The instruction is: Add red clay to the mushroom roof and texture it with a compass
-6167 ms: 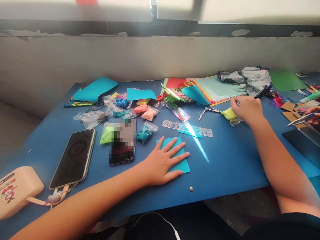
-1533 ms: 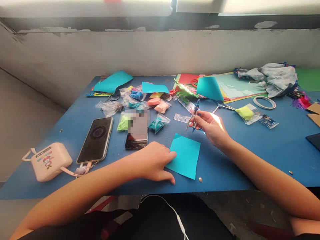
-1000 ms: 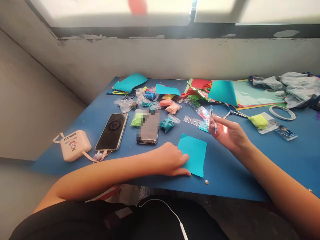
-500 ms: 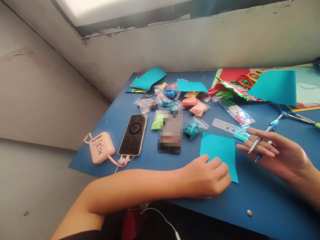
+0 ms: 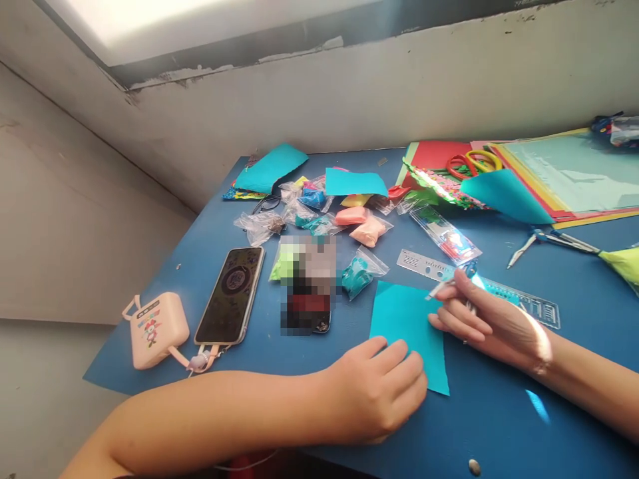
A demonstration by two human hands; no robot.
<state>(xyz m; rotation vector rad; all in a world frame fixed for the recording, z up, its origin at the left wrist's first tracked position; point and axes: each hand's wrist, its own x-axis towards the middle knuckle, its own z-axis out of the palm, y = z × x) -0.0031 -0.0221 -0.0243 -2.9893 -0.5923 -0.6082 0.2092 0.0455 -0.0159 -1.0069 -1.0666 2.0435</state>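
Note:
My left hand (image 5: 382, 392) rests with curled fingers on the lower part of a turquoise paper sheet (image 5: 407, 326); what its fingertips grip, if anything, is hidden. To its right, my right hand (image 5: 474, 316) has a metal compass (image 5: 442, 285) between its fingers, its legs pointing left over the sheet's right edge. A clear stencil ruler (image 5: 529, 304) lies partly behind my right hand. Beyond the sheet is a small bag of teal clay (image 5: 357, 276).
Phone (image 5: 230, 296) and pink power bank (image 5: 160, 329) lie left. Several clay bags, including a peach one (image 5: 369, 231), sit in the middle. Red-handled scissors (image 5: 462, 166), coloured papers (image 5: 589, 176) and another compass (image 5: 536, 236) are at the right.
My right hand has moved left with the compass, closer to the turquoise sheet, and more of the ruler shows. The camera view has shifted right; my left hand stays at the sheet.

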